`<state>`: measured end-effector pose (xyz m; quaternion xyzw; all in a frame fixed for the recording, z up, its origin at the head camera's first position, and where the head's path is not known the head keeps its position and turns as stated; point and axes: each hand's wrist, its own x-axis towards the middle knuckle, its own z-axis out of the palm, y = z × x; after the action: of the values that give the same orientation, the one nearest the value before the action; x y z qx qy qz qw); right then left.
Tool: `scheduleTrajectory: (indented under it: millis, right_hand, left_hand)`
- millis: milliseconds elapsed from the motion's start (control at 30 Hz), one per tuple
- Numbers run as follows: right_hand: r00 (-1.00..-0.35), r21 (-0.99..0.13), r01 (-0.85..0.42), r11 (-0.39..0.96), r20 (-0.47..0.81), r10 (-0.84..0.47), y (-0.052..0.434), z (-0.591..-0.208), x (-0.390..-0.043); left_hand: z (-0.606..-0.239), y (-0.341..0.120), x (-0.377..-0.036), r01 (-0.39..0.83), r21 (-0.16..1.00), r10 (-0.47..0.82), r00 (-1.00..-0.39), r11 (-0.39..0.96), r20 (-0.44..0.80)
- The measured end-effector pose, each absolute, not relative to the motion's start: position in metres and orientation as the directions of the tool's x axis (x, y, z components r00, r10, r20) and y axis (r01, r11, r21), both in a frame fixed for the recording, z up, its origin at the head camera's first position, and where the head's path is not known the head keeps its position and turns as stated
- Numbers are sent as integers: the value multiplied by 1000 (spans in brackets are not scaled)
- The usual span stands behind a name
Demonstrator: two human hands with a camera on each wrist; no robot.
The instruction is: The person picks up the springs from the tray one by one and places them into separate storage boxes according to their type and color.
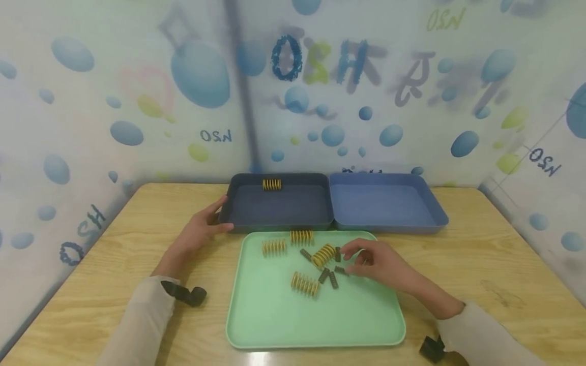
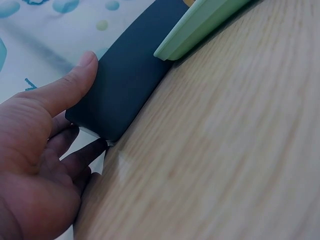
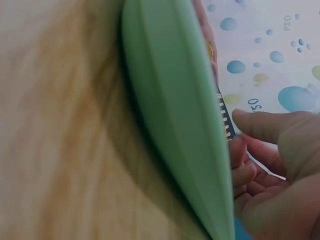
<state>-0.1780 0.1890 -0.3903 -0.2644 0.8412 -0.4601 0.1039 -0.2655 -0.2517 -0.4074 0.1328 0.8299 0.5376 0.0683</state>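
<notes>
A light green tray [image 1: 297, 320] lies in front of me with several yellow springs [image 1: 323, 255] and several small dark springs [image 1: 324, 275] scattered on its far half. My right hand [image 1: 351, 260] hovers over the dark ones. In the right wrist view its thumb and curled fingers [image 3: 240, 155] close on one small dark spring [image 3: 226, 125] by the tray rim [image 3: 175, 115]. My left hand [image 1: 216, 219] holds the near left corner of a dark blue tray [image 1: 279, 206], thumb on its wall [image 2: 125, 80] and fingers [image 2: 82, 155] round the corner. One yellow spring [image 1: 272, 184] lies inside that tray.
A lighter blue tray [image 1: 380, 203] sits right of the dark one, touching it. All trays rest on a wooden table [image 1: 480, 264] boxed in by walls with blue bubble prints. The green tray's corner [image 2: 200, 25] abuts the dark tray.
</notes>
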Motion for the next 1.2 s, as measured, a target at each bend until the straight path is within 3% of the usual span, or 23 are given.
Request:
scheduleTrajectory:
  millis: [1200]
  right_hand:
    - [-846, -782, -345, 519, 18, -533, 186, -403, -179]
  left_hand:
    - [-405, -250, -265, 135, 914, 294, -956, 382, 19]
